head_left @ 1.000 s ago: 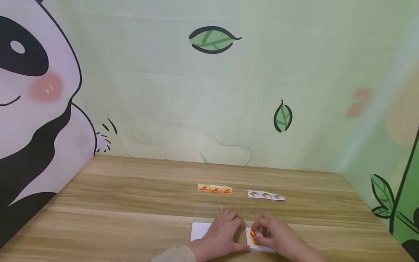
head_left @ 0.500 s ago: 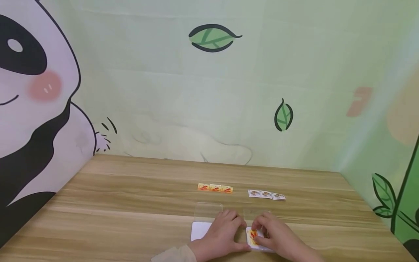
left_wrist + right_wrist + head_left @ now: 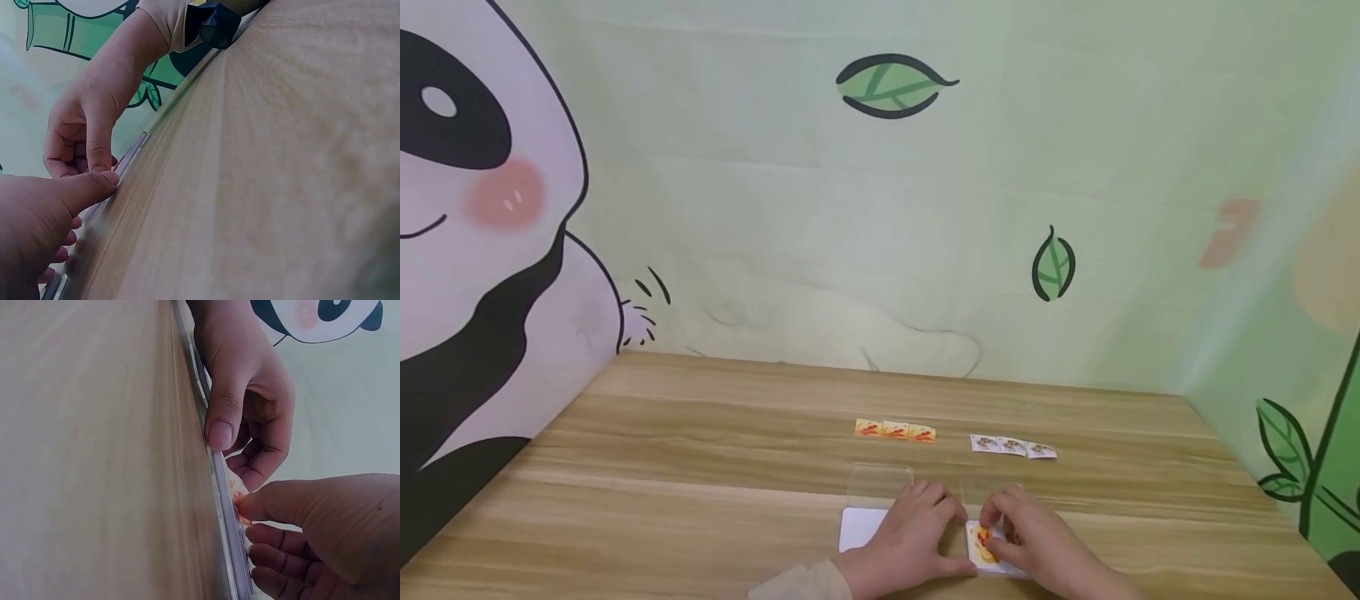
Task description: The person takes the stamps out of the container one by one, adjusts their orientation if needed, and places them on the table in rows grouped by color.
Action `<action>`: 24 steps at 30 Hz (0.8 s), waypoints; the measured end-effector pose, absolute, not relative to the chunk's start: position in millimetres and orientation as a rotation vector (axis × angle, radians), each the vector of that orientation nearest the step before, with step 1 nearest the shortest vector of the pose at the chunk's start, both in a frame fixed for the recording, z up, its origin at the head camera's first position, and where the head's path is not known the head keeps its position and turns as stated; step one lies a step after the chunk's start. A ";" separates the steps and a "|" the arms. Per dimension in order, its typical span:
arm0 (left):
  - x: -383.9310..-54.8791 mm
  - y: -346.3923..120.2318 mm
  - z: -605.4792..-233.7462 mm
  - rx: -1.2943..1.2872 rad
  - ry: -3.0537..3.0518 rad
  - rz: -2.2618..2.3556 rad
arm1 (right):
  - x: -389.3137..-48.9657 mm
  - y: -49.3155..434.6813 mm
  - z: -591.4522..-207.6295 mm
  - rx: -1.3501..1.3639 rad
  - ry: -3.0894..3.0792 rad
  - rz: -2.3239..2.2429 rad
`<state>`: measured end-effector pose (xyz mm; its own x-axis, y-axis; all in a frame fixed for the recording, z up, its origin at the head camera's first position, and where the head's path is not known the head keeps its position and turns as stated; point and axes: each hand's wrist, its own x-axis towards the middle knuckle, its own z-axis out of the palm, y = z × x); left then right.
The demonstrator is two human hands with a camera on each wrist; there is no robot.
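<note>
In the head view, two flat white plates lie near the front of the table, each with a clear panel beyond it. My left hand (image 3: 917,529) overlaps the left plate (image 3: 859,529); its thumb and fingertips grip the left side of the right plate (image 3: 1015,572). On that right plate lies a small yellow-and-red picture card (image 3: 981,550). My right hand (image 3: 1033,537) pinches the card's right side with thumb and bent forefinger. In the right wrist view, the right thumb (image 3: 275,503) meets the card's orange print, beside the left thumb (image 3: 222,428) on the plate's edge.
Farther back lie three yellow-and-red cards (image 3: 895,431) in a row, and three white picture cards (image 3: 1012,446) to their right. The clear panels (image 3: 880,485) stretch beyond the plates on the wooden table (image 3: 662,467). A printed cloth wall (image 3: 775,208) rises behind.
The head view has shifted slightly. Both hands keep nearly the same place and hold, and the cards stay put.
</note>
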<state>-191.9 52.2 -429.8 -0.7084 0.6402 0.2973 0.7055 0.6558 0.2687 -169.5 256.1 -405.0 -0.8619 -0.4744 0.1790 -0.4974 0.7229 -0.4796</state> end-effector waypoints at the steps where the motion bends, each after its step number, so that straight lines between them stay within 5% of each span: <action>1: -191.8 52.2 -429.6 -1.105 -2.697 -0.547 | -169.5 256.2 -405.0 0.811 -2.873 0.825; 24: -192.5 52.8 -430.3 -1.092 -2.703 -0.522 | -171.4 252.7 -406.6 0.749 -2.814 0.762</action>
<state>-192.5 52.8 -430.3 -0.7141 0.6359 0.2927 0.6992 0.6688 0.2528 -171.4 252.7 -406.6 -0.8679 -0.4303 0.2481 -0.4967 0.7490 -0.4386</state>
